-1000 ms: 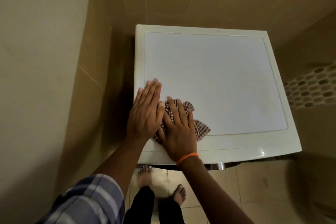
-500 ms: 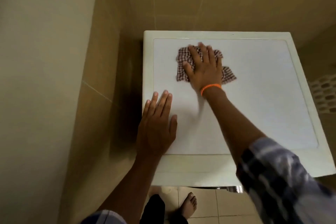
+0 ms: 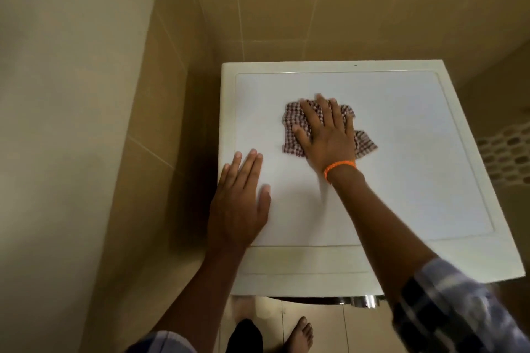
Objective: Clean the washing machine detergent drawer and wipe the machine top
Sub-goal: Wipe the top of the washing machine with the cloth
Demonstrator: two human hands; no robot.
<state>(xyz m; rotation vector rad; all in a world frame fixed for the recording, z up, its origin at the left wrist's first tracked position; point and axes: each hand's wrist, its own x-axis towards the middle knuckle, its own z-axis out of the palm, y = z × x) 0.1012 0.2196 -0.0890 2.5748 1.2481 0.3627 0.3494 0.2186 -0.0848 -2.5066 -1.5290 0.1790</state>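
Observation:
The white washing machine top (image 3: 415, 169) fills the middle of the head view, seen from above. A brown checked cloth (image 3: 294, 137) lies flat on it, toward the back and left of centre. My right hand (image 3: 327, 135), with an orange band at the wrist, presses flat on the cloth with fingers spread. My left hand (image 3: 239, 203) rests flat on the bare top near the front left corner, holding nothing. The detergent drawer is not in sight.
Beige tiled walls (image 3: 286, 8) stand close behind and left of the machine, with a narrow gap (image 3: 200, 180) on its left. A perforated white basket (image 3: 507, 155) shows at the right edge. My bare foot (image 3: 299, 334) stands on the floor tiles below the front edge.
My right hand pushed the cloth from the front left toward the back of the top, then drew it back a little toward me. My left hand stayed flat near the front left corner.

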